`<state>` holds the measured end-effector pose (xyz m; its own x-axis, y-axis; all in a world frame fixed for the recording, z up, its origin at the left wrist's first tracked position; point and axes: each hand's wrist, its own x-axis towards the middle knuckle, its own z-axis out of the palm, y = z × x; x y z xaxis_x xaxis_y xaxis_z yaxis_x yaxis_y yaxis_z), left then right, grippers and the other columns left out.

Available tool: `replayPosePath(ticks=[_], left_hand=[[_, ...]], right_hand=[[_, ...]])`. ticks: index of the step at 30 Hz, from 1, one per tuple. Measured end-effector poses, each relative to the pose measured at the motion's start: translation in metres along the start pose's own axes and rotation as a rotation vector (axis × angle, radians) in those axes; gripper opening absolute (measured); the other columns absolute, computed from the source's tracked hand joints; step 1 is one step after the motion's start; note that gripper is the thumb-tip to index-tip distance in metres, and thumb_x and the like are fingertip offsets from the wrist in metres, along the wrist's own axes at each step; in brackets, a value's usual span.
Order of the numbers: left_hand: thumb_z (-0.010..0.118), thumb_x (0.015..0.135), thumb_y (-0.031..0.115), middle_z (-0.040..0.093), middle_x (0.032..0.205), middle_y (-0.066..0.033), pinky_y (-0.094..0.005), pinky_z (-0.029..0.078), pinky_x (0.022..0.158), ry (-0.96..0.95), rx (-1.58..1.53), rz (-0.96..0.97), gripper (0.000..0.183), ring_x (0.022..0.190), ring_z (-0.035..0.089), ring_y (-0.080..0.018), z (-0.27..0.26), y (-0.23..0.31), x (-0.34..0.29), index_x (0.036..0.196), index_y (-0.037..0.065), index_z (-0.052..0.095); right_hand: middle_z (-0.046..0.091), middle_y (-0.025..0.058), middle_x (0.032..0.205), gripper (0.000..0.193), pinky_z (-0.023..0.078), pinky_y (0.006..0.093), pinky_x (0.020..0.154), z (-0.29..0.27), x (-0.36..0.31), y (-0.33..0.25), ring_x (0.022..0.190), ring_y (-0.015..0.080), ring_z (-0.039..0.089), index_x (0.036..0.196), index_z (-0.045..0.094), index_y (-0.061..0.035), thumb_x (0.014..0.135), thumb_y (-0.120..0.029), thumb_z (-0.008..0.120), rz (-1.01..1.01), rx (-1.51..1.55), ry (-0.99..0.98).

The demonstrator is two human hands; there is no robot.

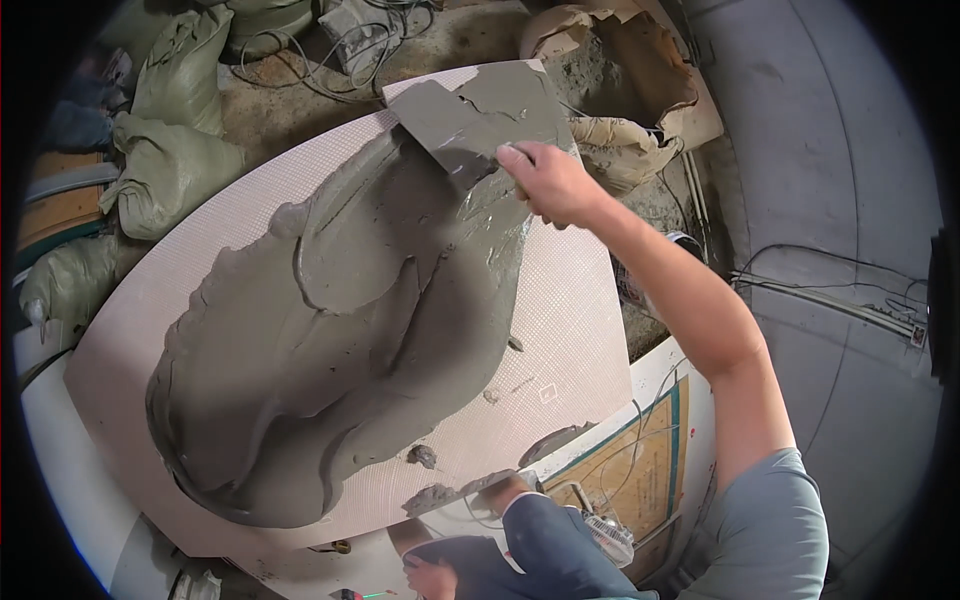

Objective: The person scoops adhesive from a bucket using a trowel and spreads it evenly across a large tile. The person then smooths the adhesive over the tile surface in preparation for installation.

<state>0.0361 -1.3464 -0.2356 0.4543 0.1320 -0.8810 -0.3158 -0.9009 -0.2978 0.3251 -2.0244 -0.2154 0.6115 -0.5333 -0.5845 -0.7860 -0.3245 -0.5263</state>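
Observation:
My right hand (555, 183) is wrapped round the handle of a flat trowel (440, 125), reaching over the far end of a large pale tile (575, 310). Grey wet mortar coats the trowel's wide blade, which lies at the mortar layer's far edge. A thick, uneven spread of mortar (270, 340) covers much of the tile's finely gridded back, with ridges and hollows in it. My left hand (431, 578) is low beside my thigh, away from the tile; its fingers are mostly hidden.
Green woven sacks (180, 175) stand along the left. Beyond the tile lie tangled cables (320, 75) and a torn brown paper bag (630, 150). Mortar crumbs (422, 456) dot the tile near its front edge. A wooden panel (625, 465) sits below right, and thin pipes (840, 305) run along the grey surface.

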Motion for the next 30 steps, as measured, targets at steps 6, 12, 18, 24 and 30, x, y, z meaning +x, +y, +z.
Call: replayPosePath(ticks=[6,12,18,24,30], left_hand=[[0.077,0.080,0.041,0.049,0.126,-0.0276,-0.0524,0.046,0.096,-0.052,-0.060,-0.224,0.094,0.112,0.057,-0.0431,-0.050,0.042,-0.015,0.146,-0.007,0.030],[0.076,0.079,0.040,0.047,0.127,-0.0276,-0.0536,0.044,0.097,-0.105,-0.141,-0.199,0.094,0.112,0.055,-0.0427,-0.015,0.025,0.003,0.147,-0.006,0.030],[0.076,0.080,0.040,0.046,0.128,-0.0280,-0.0530,0.044,0.096,-0.162,-0.124,-0.214,0.092,0.111,0.055,-0.0423,-0.035,0.027,-0.003,0.146,-0.006,0.031],[0.075,0.081,0.041,0.048,0.128,-0.0264,-0.0522,0.044,0.098,-0.124,-0.131,-0.154,0.093,0.113,0.056,-0.0417,-0.012,0.008,0.009,0.149,-0.005,0.029],[0.074,0.082,0.044,0.049,0.128,-0.0258,-0.0504,0.045,0.094,-0.143,-0.061,-0.145,0.095,0.110,0.057,-0.0400,-0.017,0.004,0.011,0.148,-0.007,0.029]], right_hand=[[0.064,0.0094,0.071,0.054,0.051,0.0382,0.052,-0.021,0.091,0.008,0.056,0.0202,0.060,0.092,0.068,-0.0003,0.099,-0.051,0.049,0.033,0.049,0.020],[0.067,0.0169,0.079,0.064,0.054,0.0396,0.070,-0.070,0.168,0.063,0.067,0.0262,0.066,0.101,0.067,0.0047,0.093,-0.056,0.048,0.073,-0.013,0.456],[0.064,0.0103,0.081,0.058,0.053,0.0382,0.059,-0.039,0.076,0.094,0.060,0.0209,0.061,0.114,0.063,-0.0012,0.100,-0.055,0.047,0.113,0.153,0.392],[0.056,0.0025,0.074,0.050,0.047,0.0293,0.046,0.026,0.013,0.021,0.052,0.0100,0.052,0.103,0.055,-0.0042,0.103,-0.053,0.047,0.153,0.404,0.116],[0.063,0.0148,0.079,0.053,0.050,0.0390,0.056,0.109,-0.056,-0.024,0.063,0.0245,0.062,0.117,0.058,0.0002,0.103,-0.050,0.047,0.111,0.299,0.010]])
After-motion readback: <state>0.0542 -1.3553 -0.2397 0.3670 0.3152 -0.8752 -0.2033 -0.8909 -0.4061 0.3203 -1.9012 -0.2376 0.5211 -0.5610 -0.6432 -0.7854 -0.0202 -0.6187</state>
